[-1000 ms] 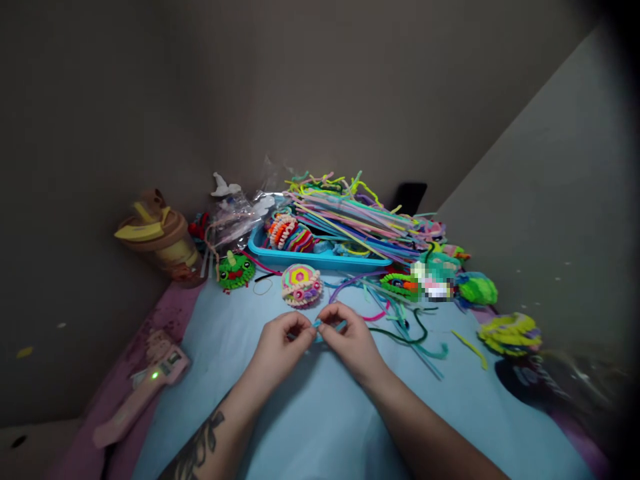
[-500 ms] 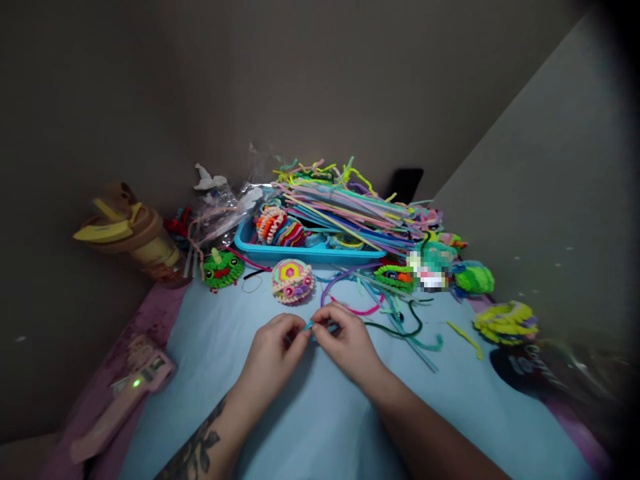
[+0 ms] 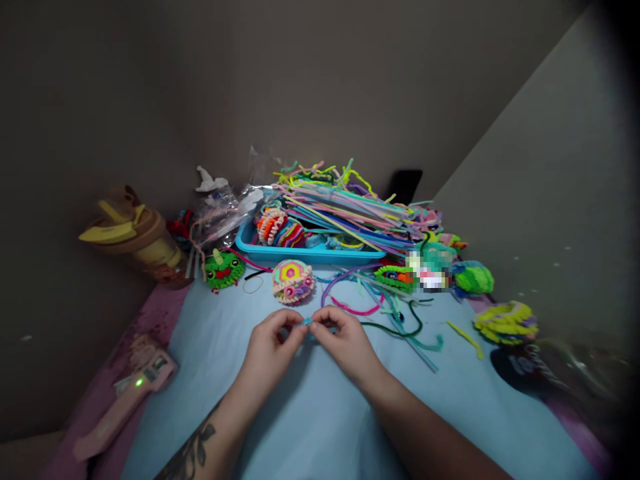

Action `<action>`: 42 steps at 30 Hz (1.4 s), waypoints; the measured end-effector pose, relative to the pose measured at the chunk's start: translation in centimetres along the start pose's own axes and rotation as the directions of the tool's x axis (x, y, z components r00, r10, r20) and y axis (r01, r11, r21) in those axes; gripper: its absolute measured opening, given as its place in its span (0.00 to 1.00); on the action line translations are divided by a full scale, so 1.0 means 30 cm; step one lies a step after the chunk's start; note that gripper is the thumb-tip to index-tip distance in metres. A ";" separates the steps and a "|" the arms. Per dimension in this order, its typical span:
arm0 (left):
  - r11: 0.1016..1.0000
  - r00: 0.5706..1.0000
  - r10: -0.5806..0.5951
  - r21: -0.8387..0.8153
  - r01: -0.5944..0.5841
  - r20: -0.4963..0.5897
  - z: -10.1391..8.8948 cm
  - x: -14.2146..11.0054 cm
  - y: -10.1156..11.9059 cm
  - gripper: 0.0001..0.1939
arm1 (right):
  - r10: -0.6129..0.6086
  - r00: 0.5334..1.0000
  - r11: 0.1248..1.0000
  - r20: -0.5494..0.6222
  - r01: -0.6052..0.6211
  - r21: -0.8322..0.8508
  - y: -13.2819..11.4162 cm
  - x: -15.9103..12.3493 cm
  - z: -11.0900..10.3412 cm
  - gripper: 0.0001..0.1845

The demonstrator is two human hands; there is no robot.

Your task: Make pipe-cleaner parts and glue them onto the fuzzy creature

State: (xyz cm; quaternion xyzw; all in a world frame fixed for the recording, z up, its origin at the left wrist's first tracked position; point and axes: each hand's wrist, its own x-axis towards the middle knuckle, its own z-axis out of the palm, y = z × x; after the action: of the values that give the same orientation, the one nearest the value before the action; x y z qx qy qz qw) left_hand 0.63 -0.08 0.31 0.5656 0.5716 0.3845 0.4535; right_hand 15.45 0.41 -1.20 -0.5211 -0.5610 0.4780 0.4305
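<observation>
My left hand [image 3: 274,343] and my right hand [image 3: 345,339] meet over the middle of the light blue cloth [image 3: 310,427]. Between their thumbs and fingertips they pinch a small blue pipe cleaner piece [image 3: 307,322], mostly covered by the fingers. Just beyond them sits a round pastel pipe cleaner ball [image 3: 293,281] with pink eyes. Close to my right hand, a dark green pipe cleaner [image 3: 395,331] curves off to the right. Past it lie a purple pipe cleaner [image 3: 326,287] loop and a pink pipe cleaner [image 3: 361,312].
Behind stands a blue tray [image 3: 310,255] under a heap of pipe cleaners [image 3: 340,203]. A green pipe cleaner figure [image 3: 223,270], a brown lidded cup [image 3: 150,240] and a pink device [image 3: 125,400] are at left. A yellow pipe cleaner bundle [image 3: 506,323] lies at right.
The fingertips of both hands have shifted slightly around the blue piece and drawn closer together. The rest of the table looks the same.
</observation>
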 end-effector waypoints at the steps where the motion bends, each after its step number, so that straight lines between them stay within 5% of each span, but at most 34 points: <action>1: 0.999 1.000 -0.020 -0.026 0.020 0.018 0.002 0.000 0.001 0.07 | 0.006 1.000 1.000 -0.002 -0.006 0.002 0.000 0.000 0.000 0.03; 23: 0.995 0.990 0.052 0.077 -0.062 0.130 -0.004 -0.008 -0.003 0.09 | -0.175 0.984 0.948 0.023 0.175 -0.264 -0.008 -0.017 -0.007 0.06; 31: 0.992 0.985 0.039 0.112 -0.058 0.167 -0.018 -0.002 -0.003 0.09 | -0.024 0.998 0.988 0.052 0.031 -0.153 -0.005 -0.018 0.004 0.03; 37: 0.999 0.980 -0.008 -0.034 0.015 0.197 -0.005 0.006 -0.026 0.14 | 0.142 0.989 0.974 0.036 -0.146 0.173 0.002 0.000 -0.014 0.05; 42: 0.986 0.971 -0.054 -0.142 0.089 0.232 -0.002 0.014 -0.031 0.11 | 0.168 0.985 0.944 0.039 -0.172 0.281 -0.004 0.008 -0.024 0.09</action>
State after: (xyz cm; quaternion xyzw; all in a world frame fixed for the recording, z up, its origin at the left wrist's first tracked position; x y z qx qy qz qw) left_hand 0.30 0.29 -0.60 0.5488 0.5052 0.3429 0.5710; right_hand 16.12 0.70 -0.95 -0.4970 -0.4429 0.5923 0.4538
